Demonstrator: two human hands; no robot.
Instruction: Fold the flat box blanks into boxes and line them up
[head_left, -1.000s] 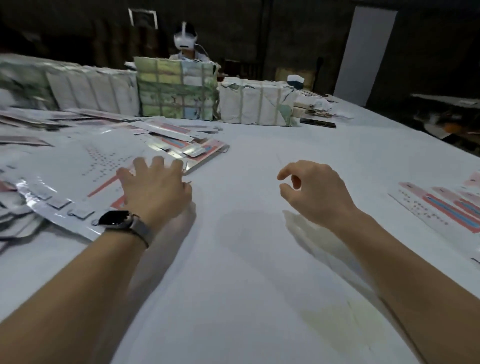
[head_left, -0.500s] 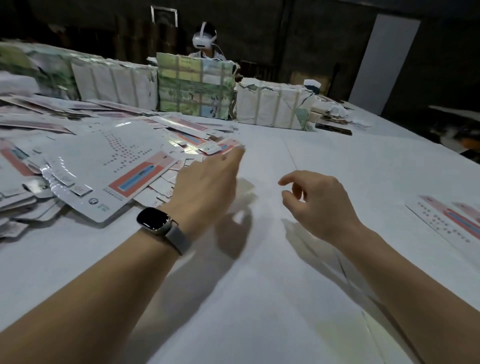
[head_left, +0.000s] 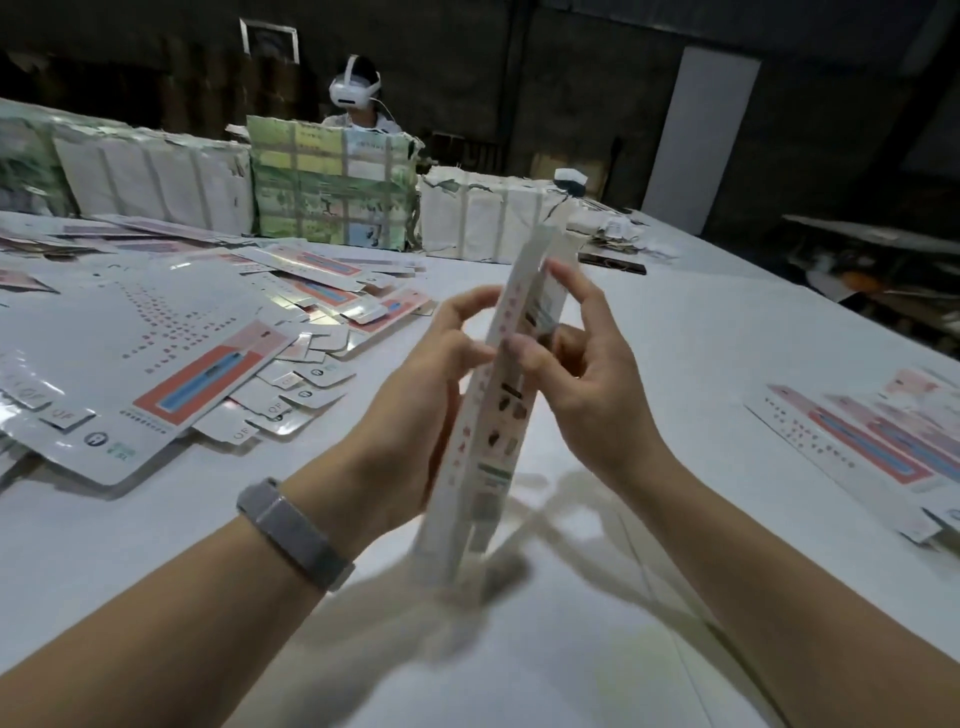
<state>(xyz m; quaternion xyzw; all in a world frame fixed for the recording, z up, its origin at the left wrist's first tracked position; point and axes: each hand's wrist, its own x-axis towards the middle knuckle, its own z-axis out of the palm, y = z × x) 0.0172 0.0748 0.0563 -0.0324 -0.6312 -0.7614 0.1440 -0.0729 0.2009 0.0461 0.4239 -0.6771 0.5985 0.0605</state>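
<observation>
A long white box blank (head_left: 506, 374) with small red marks stands nearly upright and edge-on between my hands, above the middle of the white table (head_left: 675, 338). My left hand (head_left: 415, 395) grips its left side, fingers curled at the edge. My right hand (head_left: 587, 374) pinches its right side with thumb and fingertips. The blank's lower end is blurred. A loose heap of flat blanks (head_left: 171, 332) with red and blue panels lies on the table to my left. A few finished white boxes (head_left: 883, 441) lie side by side at the right edge.
Wrapped bundles of stock (head_left: 332, 187) stand in a row along the table's far side. A person wearing a white headset (head_left: 356, 93) sits behind them. A dark flat object (head_left: 613, 262) lies near the far right bundles.
My left hand left the heap with one blank and brought it to the middle. My right hand rose to meet it, and both now hold the blank upright.
</observation>
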